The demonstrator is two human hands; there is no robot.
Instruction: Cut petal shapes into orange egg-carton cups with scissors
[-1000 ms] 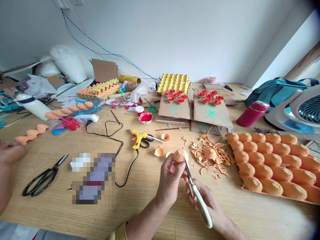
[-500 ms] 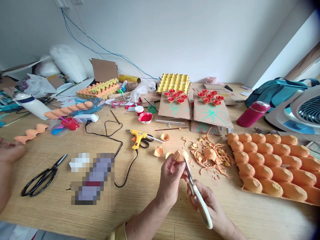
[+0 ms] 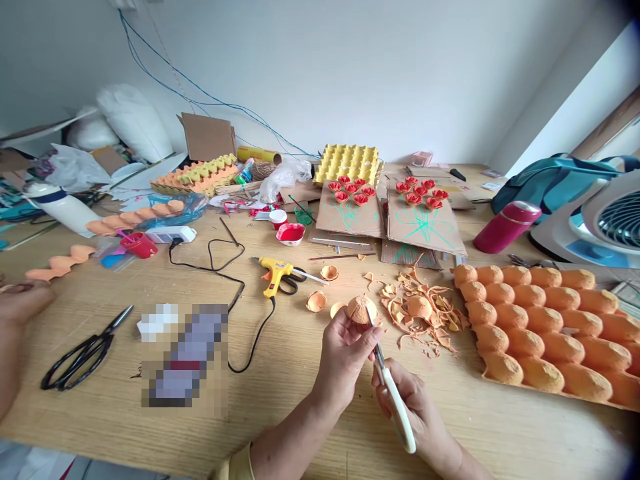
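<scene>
My left hand (image 3: 343, 357) pinches a small orange egg-carton cup (image 3: 359, 309) above the wooden table (image 3: 300, 393). White-handled scissors (image 3: 391, 387) are gripped in my right hand (image 3: 417, 413), and their blades reach up into the cup's right side. A heap of orange cuttings (image 3: 420, 310) lies just right of the cup. Two cut orange cups (image 3: 317, 302) rest on the table to its left.
An orange egg tray (image 3: 545, 330) lies at the right. A yellow glue gun (image 3: 276, 275) with black cord, black scissors (image 3: 83, 350), cardboard sheets with red paper flowers (image 3: 425, 223), a pink bottle (image 3: 505, 227) and a fan (image 3: 607, 223) stand around. Another person's hand (image 3: 20, 303) rests at the far left.
The scissor blades have slid further into the cup and my right hand has shifted slightly up and left. The cup has turned a little in my left hand.
</scene>
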